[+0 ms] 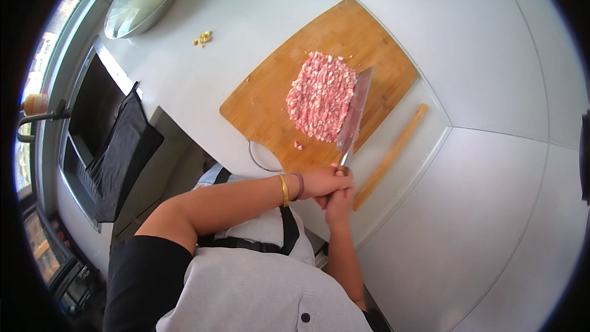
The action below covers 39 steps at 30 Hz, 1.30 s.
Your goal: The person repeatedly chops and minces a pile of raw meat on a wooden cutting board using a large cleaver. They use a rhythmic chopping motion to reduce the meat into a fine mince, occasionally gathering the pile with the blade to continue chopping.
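Note:
Ground or chopped raw meat point(321, 97) lies in a flattened, ridged mound on a wooden cutting board point(258, 101). A cleaver point(357, 110) stands at the right edge of the mound, its broad blade touching or very near the meat. Both hands are together on its handle below the board. My left hand point(326, 181), with a gold bracelet and a purple band at the wrist, wraps the handle from the left. My right hand point(340, 204) holds it just beneath, partly overlapped by the left. Small meat scraps point(298, 145) lie below the mound.
A wooden rolling pin or stick point(392, 157) lies right of the board, near the wall. Yellowish pieces point(203, 38) sit on the counter at upper left. Beyond is a lidded pan point(144, 0). A black cloth or bag point(126, 161) hangs over the sink point(94, 97) at left.

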Tool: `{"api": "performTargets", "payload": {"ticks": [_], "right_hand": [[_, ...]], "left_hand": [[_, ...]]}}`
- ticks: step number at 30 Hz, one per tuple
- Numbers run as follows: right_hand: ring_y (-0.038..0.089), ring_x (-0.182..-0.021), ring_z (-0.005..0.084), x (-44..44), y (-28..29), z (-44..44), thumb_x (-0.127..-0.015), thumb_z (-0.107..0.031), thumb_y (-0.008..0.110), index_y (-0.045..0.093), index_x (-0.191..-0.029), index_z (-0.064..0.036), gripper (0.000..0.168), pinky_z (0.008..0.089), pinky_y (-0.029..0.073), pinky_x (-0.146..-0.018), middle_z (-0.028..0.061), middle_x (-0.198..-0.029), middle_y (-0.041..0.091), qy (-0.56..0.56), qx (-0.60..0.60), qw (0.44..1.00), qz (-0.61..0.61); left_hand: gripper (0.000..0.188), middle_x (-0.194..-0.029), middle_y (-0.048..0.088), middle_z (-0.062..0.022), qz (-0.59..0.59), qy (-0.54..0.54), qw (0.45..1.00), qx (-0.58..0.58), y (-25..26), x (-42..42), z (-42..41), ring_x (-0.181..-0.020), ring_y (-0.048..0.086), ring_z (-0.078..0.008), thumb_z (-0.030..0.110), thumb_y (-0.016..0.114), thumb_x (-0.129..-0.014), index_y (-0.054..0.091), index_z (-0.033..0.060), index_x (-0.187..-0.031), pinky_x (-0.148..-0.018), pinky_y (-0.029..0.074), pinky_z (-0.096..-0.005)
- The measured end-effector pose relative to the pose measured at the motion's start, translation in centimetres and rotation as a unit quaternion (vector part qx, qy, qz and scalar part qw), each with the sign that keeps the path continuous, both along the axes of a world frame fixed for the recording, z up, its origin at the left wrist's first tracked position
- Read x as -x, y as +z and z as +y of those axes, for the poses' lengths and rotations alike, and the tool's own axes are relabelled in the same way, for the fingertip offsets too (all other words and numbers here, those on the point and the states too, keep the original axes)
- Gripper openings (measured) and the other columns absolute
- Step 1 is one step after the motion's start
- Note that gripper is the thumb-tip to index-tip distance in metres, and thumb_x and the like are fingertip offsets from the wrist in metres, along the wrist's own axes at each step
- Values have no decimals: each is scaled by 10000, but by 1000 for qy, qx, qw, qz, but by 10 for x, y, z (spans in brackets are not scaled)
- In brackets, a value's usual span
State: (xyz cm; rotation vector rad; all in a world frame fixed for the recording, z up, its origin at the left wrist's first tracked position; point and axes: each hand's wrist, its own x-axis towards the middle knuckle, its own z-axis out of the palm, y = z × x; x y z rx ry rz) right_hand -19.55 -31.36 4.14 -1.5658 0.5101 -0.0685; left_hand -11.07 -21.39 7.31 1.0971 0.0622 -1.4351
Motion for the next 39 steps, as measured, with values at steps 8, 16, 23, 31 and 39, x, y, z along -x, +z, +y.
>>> {"api": "performTargets", "payload": {"ticks": [8,16,23,31,39], "right_hand": [[520,-682,65,7,-25,1,-1052,-263,449,566,-1155,-11,296,209,414,-535,26,-854,557,-2,4,1000,1],[460,-634,49,4,1,-5,-1059,-287,440,558,-1173,-35,301,213,371,-511,-3,-835,522,30,-48,998,39],[477,-711,61,-1,34,-9,-1055,-273,448,571,-1169,-20,303,220,404,-582,13,-861,527,17,-60,998,26],[439,-548,40,-5,25,-11,-1045,-265,471,568,-1126,-13,282,215,345,-445,-5,-786,513,-6,-78,997,25],[539,-754,79,4,-6,-17,-1044,-264,474,573,-1121,-2,290,248,440,-623,29,-886,555,27,-85,994,67]], "left_hand": [[401,-793,603,-65,24,-12,999,-26,-12,1,0,-644,624,-168,452,613,-918,556,61,-987,-577,534,-295],[380,-774,608,-73,-67,-9,998,-10,-15,3,-2,-605,626,-167,442,589,-937,559,66,-983,-493,511,-298],[418,-732,611,-105,-126,38,990,46,10,7,-6,-537,607,-201,465,566,-914,564,47,-939,-470,498,-323],[415,-812,618,-79,-67,52,995,50,4,8,-12,-675,634,-179,456,578,-931,582,42,-962,-567,522,-296],[422,-815,623,-83,3,-10,998,-56,-21,9,-18,-637,628,-190,455,550,-930,591,36,-904,-529,526,-309]]}}
